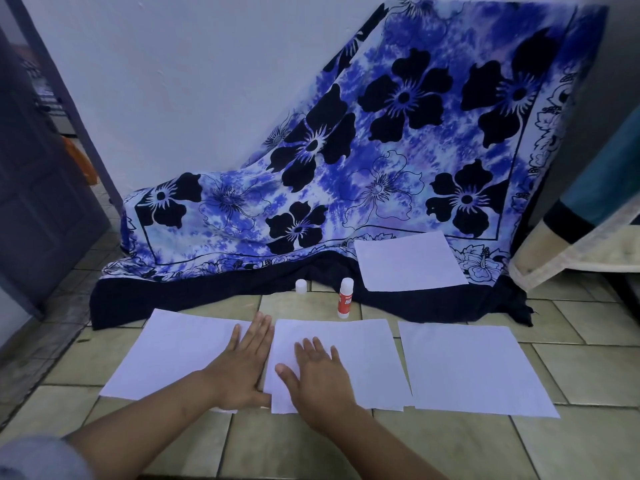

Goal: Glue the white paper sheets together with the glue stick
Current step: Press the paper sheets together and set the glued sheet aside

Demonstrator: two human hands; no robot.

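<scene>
Grey panelled door (34,202): stands at the far left edge of the view.

Pale green tiled floor (588,445): carries three white paper sheets in a row.

Left-hand white paper sheet (166,351): lies flat on the tiles. Its right margin is covered by the left hand (242,362).

Left hand: palm down, fingers straight and close together, pointing away from the person. It presses flat on the sheet along the seam with the next sheet and grasps nothing. The forearm runs in from the lower left.

Middle white paper sheet (360,355): lies flat, its left edge against the left hand. Whether it overlaps the left-hand sheet cannot be told.

Right hand (318,379): palm down on the left part of the middle sheet, fingers straight and slightly spread, thumb out to the left. It presses flat and grips nothing. The forearm enters from the lower right.

Small white cap (301,286): upright on the floor beyond the sheets.

White glue stick with red label (345,298): upright, just beyond the middle sheet's far edge, to the right of the cap and apart from it. Neither hand touches it.

Right-hand white paper sheet (474,368): flat, just beside the middle sheet.

Fourth white paper sheet (408,261): rests on the blue floral cloth (381,150), which drapes down from the wall.
</scene>
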